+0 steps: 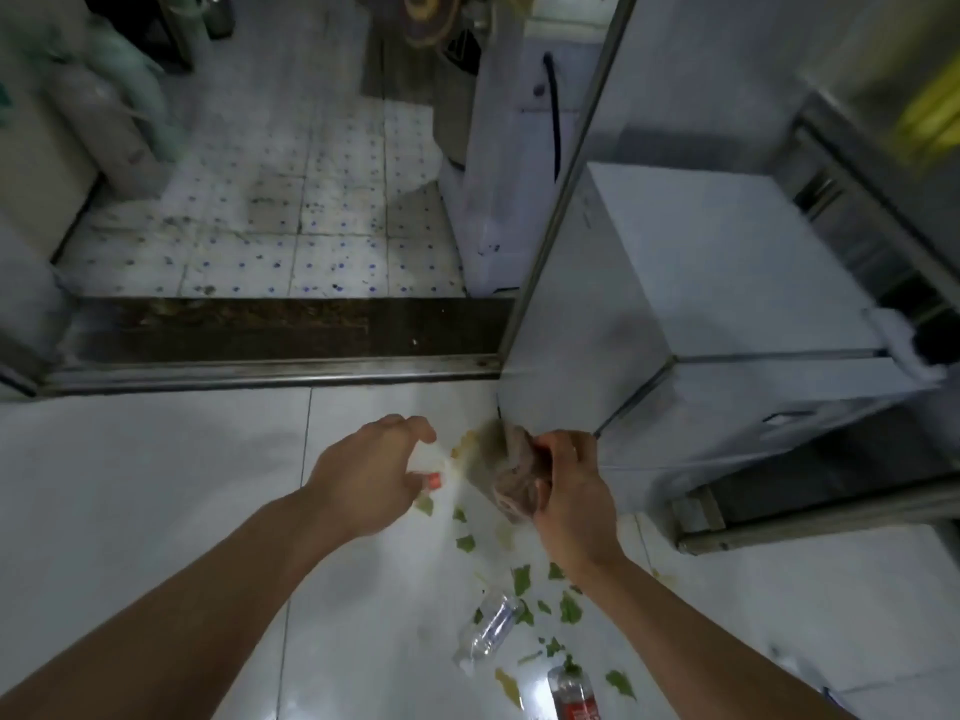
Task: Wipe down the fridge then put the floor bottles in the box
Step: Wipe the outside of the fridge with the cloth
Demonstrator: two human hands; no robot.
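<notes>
I see glossy white floor tiles [156, 485], a metal door threshold [270, 374] ahead and the white fridge [727, 283] at right. My right hand [571, 485] is clenched around a crumpled pinkish cloth [511, 475] near the fridge's lower corner. My left hand [371, 470] curls half-open over a blurred red-capped bottle [434, 480]; I cannot tell if it grips. A clear bottle [488, 634] and a red-labelled bottle [571, 693] lie nearer me among green leaf scraps [569, 610].

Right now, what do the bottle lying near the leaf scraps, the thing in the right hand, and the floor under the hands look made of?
The bottle looks like thin clear plastic: see-through, with glints. The right hand grips a cloth, seemingly soft fabric, pinkish-grey, bunched and wrinkled. The floor appears to be glossy white tile, glazed ceramic probably: straight joints and soft reflections.
</notes>
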